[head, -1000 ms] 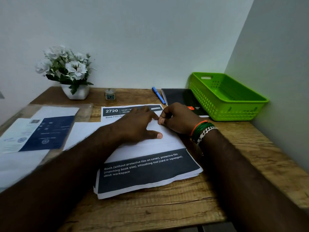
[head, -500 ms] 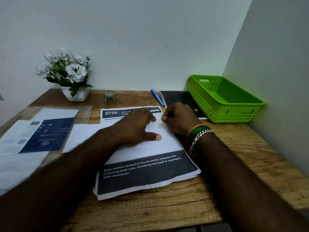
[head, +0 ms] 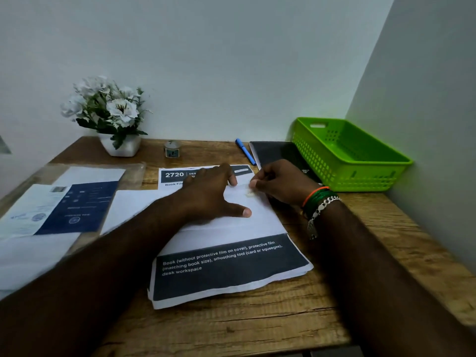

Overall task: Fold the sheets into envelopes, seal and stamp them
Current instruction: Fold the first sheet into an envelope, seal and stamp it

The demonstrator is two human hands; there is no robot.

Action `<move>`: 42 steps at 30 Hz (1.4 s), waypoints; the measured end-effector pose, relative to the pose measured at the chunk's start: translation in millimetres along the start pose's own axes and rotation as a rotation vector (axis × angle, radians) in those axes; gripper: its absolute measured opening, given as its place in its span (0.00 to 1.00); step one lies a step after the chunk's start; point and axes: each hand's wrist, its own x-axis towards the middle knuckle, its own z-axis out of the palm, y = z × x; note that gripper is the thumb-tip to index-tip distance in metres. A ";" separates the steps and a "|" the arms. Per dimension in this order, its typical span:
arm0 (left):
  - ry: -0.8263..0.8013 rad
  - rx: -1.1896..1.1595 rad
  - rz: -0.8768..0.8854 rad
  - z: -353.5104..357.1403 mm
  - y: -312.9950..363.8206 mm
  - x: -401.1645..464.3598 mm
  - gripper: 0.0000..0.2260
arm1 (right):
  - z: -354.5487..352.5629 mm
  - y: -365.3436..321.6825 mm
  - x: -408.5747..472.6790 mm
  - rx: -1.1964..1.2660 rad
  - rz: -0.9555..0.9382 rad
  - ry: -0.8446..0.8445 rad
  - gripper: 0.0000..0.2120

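Left hand (head: 211, 194) lies flat, fingers spread, pressing a folded white paper envelope (head: 244, 217) onto a stack of printed sheets with dark grey bands (head: 226, 271) on the wooden desk (head: 257, 328). Right hand (head: 283, 184), fingers curled, pinches a small pale sticker (head: 249, 194) at the envelope's upper right. Behind: blue pen (head: 245, 151), black notebook (head: 278, 153), green perforated plastic basket (head: 353, 155), white potted flowers (head: 108, 112).

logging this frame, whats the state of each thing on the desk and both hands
left hand: flat, pressing the folded sheet
right hand: fingers curled at a small pale stamp
folded sheet: folded, lying on the printed stack
stamp: on the sheet, near its far right corner
green basket: upright
blue pen: lying flat
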 end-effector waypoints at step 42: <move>0.668 -0.568 0.145 14.3 163.1 74.7 0.13 | -164.1 77.5 -171.0 0.876 0.248 0.869 0.04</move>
